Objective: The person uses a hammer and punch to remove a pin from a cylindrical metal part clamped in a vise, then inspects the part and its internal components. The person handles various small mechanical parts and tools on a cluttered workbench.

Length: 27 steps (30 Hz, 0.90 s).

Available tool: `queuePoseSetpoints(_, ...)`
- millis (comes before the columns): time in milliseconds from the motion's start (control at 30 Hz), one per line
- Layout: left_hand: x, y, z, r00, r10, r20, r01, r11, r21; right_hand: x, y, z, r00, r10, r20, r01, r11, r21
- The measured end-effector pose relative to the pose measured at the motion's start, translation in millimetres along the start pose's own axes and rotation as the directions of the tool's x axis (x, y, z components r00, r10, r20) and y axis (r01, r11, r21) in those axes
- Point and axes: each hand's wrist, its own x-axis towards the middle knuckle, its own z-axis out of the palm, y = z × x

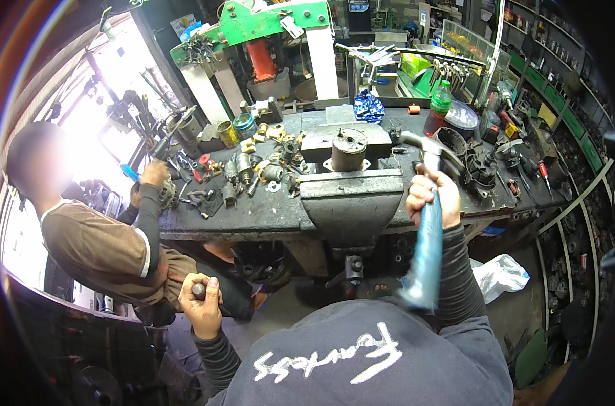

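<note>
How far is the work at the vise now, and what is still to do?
Done: a cylindrical metal part stands upright in the bench vise. In hand: the right hand holds a blue-handled hammer with its head raised near the part; the left hand grips a short metal rod, low and away from the vise. Left: the rod is not yet at the part, and many small parts lie loose on the bench.
</note>
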Motion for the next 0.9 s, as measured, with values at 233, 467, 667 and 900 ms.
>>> queuePoseSetpoints(233,1,-2,2,1.000,-0.019,0.013,0.019,0.999,-0.029,-8,50,28,0.991,0.079,-0.111,-0.111,0.941,-0.319)
queuePoseSetpoints(467,5,7,7,1.000,0.017,0.011,-0.016,1.000,-0.019,6,-1,12,0.994,-0.112,-0.015,0.113,0.992,0.065)
queuePoseSetpoints(667,7,2,10,1.000,-0.009,0.006,0.009,0.999,-0.039,-7,40,31,0.993,0.088,-0.075,-0.109,0.933,-0.343)
queuePoseSetpoints(900,9,7,14,0.998,0.052,0.032,-0.051,0.998,-0.037,6,7,17,0.958,-0.267,-0.103,0.268,0.963,0.001)
